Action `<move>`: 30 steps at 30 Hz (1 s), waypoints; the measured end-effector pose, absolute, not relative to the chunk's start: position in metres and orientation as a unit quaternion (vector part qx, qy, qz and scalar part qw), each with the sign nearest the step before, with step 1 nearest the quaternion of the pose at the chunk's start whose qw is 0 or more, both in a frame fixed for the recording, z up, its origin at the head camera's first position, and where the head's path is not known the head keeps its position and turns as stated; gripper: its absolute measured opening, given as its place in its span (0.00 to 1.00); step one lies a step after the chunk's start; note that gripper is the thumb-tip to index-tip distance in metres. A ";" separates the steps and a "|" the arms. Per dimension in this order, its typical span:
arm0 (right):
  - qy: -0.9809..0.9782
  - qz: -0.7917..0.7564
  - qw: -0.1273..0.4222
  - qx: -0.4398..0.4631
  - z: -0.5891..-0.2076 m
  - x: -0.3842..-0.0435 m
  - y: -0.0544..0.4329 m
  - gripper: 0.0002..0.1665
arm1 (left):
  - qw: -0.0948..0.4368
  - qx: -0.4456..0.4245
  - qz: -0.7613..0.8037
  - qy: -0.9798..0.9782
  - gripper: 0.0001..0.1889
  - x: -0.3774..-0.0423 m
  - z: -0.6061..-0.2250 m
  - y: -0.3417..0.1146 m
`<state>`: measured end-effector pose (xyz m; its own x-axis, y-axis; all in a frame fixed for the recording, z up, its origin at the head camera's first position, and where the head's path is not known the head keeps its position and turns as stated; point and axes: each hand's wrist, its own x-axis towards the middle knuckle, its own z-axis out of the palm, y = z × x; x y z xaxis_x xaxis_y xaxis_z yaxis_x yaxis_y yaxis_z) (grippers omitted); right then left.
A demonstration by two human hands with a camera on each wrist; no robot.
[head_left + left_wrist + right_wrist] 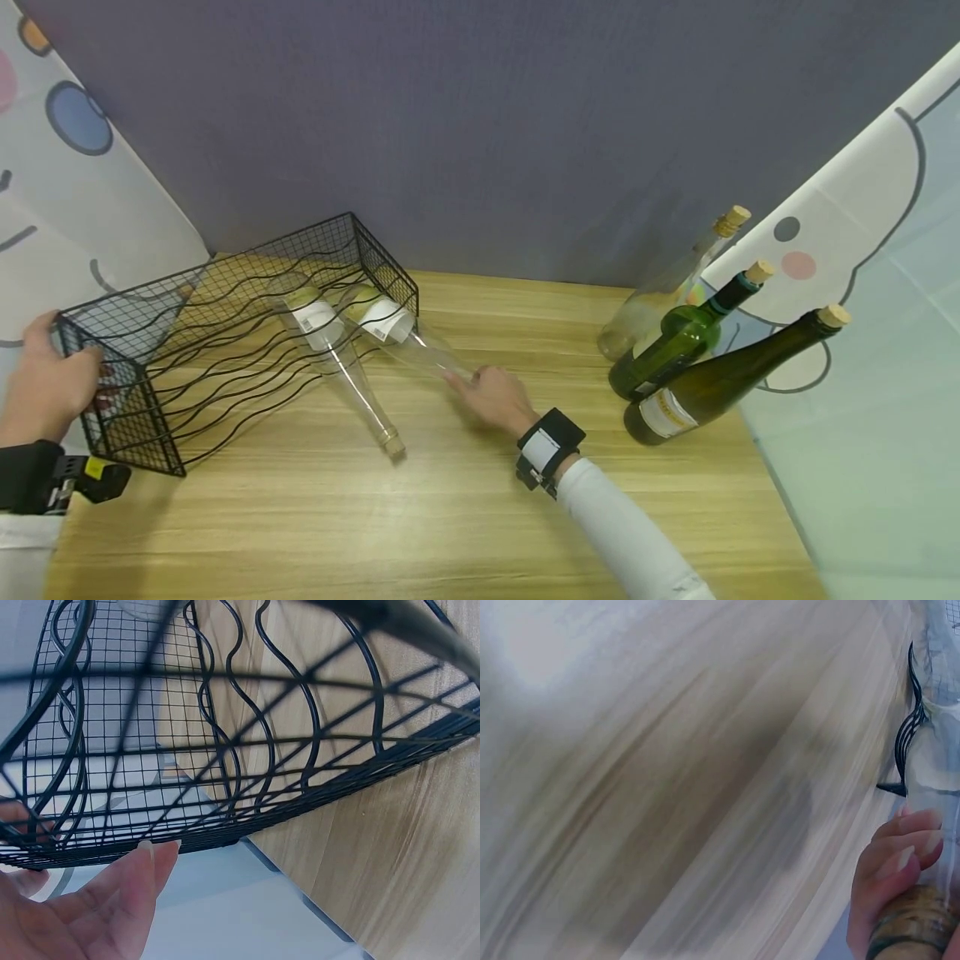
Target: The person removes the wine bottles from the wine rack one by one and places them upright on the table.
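A black wire bottle rack (pixel 144 367) with wavy rungs stands on the left of the table. My left hand (pixel 54 385) grips its left end; in the left wrist view, the fingers and thumb (pixel 139 881) are at the mesh edge. With my right hand (pixel 497 402) I hold a clear glass bottle (pixel 386 320) by the neck, its labelled base inside the rack's right part. Fingers curl round that neck just above a brown ring (pixel 919 915) in the right wrist view. Beside it, another clear bottle (pixel 318 327) lies in the rack, corked neck toward me.
Three corked bottles stand at the table's right: a clear one (pixel 652 312), a green one (pixel 678 337) and a dark olive one (pixel 720 385). A grey panel (pixel 480 133) rises behind the table (pixel 337 533). Printed white sheets (pixel 862 217) flank both sides.
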<state>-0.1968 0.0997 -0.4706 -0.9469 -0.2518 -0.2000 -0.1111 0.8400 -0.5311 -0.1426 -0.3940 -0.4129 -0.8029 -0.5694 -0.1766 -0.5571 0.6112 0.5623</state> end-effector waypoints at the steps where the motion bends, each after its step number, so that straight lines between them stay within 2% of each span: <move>1: 0.950 -0.266 0.132 -0.097 -0.470 -0.197 0.102 0.37 | 0.011 0.311 -0.310 -0.898 0.37 -0.143 -0.414 -0.395; 30: 0.952 -0.256 0.129 -0.111 -0.459 -0.202 0.135 0.35 | 0.013 0.307 -0.311 -0.899 0.38 -0.144 -0.419 -0.400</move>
